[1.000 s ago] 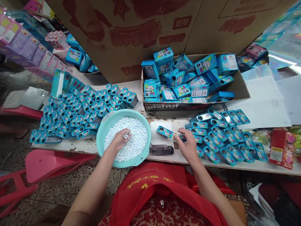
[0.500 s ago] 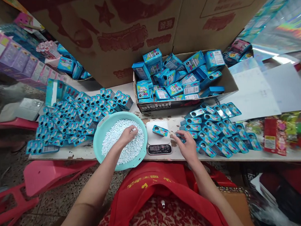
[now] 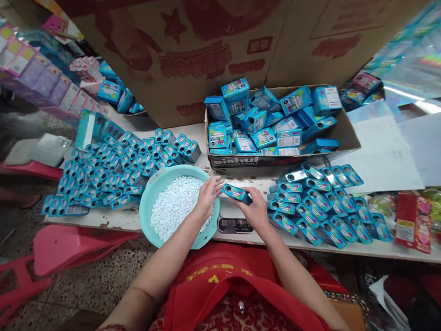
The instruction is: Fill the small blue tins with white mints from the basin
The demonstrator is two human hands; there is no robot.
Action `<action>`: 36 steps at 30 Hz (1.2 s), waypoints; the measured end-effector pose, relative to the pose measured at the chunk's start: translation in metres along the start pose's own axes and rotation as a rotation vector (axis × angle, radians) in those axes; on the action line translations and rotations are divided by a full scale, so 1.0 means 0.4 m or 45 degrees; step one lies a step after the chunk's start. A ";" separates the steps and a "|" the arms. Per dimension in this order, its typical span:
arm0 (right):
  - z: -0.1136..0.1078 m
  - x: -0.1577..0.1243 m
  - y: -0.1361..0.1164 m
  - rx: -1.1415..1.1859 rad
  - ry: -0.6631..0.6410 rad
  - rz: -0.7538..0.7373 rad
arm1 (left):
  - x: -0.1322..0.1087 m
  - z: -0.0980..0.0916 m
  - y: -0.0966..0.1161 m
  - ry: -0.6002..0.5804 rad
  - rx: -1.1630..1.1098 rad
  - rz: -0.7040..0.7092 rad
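Note:
My right hand [image 3: 257, 211] grips a small blue tin [image 3: 236, 193] and holds it just above the digital scale [image 3: 234, 225]. My left hand [image 3: 207, 195] is cupped with its fingers together at the tin's left end, over the right rim of the teal basin [image 3: 149, 199]. The basin is full of small white candies [image 3: 173, 208]. What lies inside the left hand's fingers is hidden.
Rows of open blue tins [image 3: 316, 201] lie to the right and many more tins [image 3: 115, 164] to the left. A cardboard tray [image 3: 344, 132] of blue tins stands behind. Candy packets [image 3: 412, 216] lie far right. Pink stools [image 3: 64, 246] stand below the table's left edge.
My left hand lifted out of the candies and moved right to the tin. My right hand left the rows of tins and picked the tin up off the scale.

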State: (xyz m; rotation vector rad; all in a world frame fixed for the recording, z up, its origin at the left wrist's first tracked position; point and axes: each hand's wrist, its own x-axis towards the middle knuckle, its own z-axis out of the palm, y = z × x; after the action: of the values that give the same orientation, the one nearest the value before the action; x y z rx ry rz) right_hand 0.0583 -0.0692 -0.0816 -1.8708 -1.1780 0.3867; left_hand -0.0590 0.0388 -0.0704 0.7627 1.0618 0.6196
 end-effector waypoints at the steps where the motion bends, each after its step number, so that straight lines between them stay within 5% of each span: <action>1: -0.012 0.010 -0.030 -0.024 0.003 -0.104 | -0.005 -0.002 0.008 0.001 -0.141 -0.052; 5: -0.032 0.035 -0.121 -0.275 -0.188 -0.330 | -0.025 -0.021 0.033 -0.004 -0.540 -0.211; 8: -0.020 0.041 -0.137 -0.336 -0.222 -0.361 | -0.031 -0.030 0.029 0.129 -0.656 -0.294; 12: -0.013 0.039 -0.135 -0.298 -0.203 -0.418 | -0.036 -0.034 0.024 0.109 -0.768 -0.287; 36: -0.027 0.003 -0.120 -0.102 -0.171 -0.178 | -0.053 0.006 0.003 0.078 -0.745 -0.290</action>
State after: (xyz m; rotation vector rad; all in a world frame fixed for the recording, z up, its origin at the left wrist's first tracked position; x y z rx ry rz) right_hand 0.0381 -0.0653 -0.0371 -1.8400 -1.4252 0.3973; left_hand -0.0646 0.0228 -0.0575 0.1129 0.9375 0.7127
